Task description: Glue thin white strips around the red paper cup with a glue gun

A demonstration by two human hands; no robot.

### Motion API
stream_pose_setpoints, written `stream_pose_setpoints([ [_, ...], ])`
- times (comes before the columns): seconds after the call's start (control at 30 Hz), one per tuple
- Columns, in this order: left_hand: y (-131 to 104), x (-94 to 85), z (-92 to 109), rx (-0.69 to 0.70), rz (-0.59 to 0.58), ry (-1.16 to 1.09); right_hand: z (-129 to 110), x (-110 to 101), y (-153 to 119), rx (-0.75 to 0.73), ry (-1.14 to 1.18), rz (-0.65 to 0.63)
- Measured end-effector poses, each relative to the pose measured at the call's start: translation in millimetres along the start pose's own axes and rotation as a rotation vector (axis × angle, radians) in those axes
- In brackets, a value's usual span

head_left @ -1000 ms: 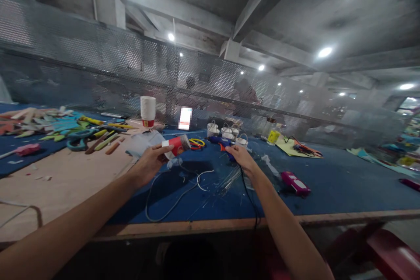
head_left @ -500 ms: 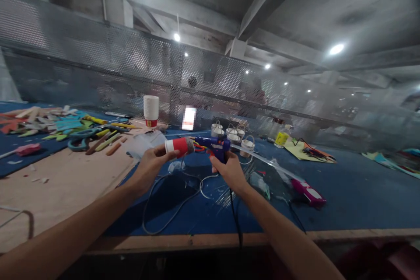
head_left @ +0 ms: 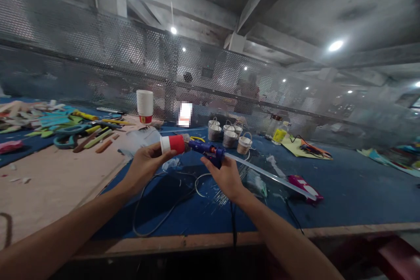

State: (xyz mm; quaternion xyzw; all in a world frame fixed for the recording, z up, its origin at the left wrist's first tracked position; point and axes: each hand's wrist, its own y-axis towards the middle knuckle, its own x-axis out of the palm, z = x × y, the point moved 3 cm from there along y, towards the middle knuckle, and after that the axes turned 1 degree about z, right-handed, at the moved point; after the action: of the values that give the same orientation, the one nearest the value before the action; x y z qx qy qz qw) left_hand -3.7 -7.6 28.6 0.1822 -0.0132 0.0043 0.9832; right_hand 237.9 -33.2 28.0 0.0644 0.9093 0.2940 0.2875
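Note:
My left hand [head_left: 149, 159] grips a red and white paper cup [head_left: 173, 144], which lies tipped on its side in the air above the blue table covering. My right hand [head_left: 226, 173] is wrapped round a blue hot glue gun [head_left: 208, 148]. The gun's nozzle meets the cup's right end; whether it touches cannot be told. A long clear glue stick [head_left: 272, 173] sticks out of the back of the gun toward the lower right. Several small white buckets with handles [head_left: 229, 135] stand behind the gun.
A stack of paper cups [head_left: 145, 106] stands at the back left. Teal scissors [head_left: 67, 135], markers and cut strips lie left. A yellow-labelled bottle [head_left: 278, 134] and a purple packet [head_left: 305, 190] are on the right. Loose cord [head_left: 157, 227] crosses the table front.
The rear of the glue gun and its glue stick have swung downward, and the nozzle has come nearer the cup's end. The camera view has shifted slightly.

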Motion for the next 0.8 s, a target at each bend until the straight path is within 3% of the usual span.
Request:
stream_pose_setpoints([
  [0.8,-1.0,0.1,2.8,-0.007,0.026,0.053,6.7,1.9,-0.2,-0.058,-0.116,-0.007],
])
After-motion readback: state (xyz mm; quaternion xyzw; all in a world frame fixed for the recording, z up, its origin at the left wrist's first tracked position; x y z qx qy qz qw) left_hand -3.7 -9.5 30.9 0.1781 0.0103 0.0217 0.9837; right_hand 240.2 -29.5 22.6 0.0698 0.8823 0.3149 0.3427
